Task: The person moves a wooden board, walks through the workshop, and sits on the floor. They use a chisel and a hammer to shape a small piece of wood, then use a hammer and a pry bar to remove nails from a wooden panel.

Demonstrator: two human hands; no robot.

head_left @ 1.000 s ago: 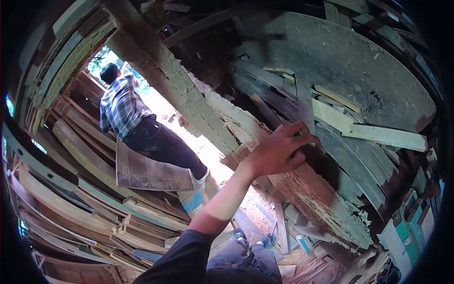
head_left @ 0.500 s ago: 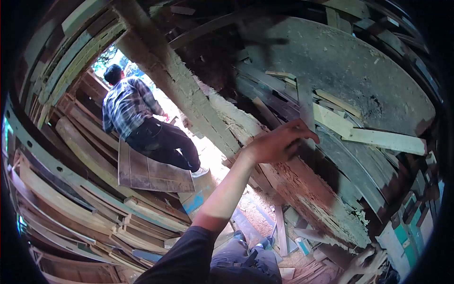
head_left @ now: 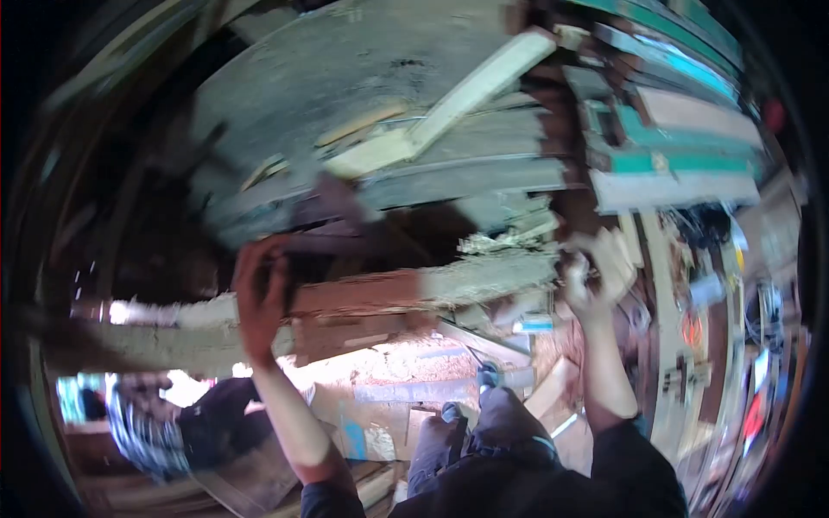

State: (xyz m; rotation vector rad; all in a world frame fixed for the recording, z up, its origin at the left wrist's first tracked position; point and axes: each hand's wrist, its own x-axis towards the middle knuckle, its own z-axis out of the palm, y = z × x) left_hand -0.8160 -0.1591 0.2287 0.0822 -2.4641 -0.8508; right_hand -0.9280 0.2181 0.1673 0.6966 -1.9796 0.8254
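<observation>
Splintered beam [head_left: 484, 281], behind left grip [head_left: 262, 302], end near right grip [head_left: 600, 274], openness and hold unclear

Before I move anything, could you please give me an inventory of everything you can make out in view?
Rough-edged beam: 1, reddish brown to pale, across the middle
Large panel: 1, grey, upper left to centre
Pale boards: 2, creamy yellow, meeting at an angle before the panel
Painted boards: several, green and whitish, upper right
Sawdust: uncountable, pale pinkish, floor below the beam
Co-worker: 1, plaid shirt, lower left, blurred
Clutter: too blurred to count, mixed colours, far right
Legs: 2, greyish trousers, bottom centre
Left hand: 1, bare, over the beam; contact unclear
Right hand: 1, bare, blurred, near the beam's right end
</observation>
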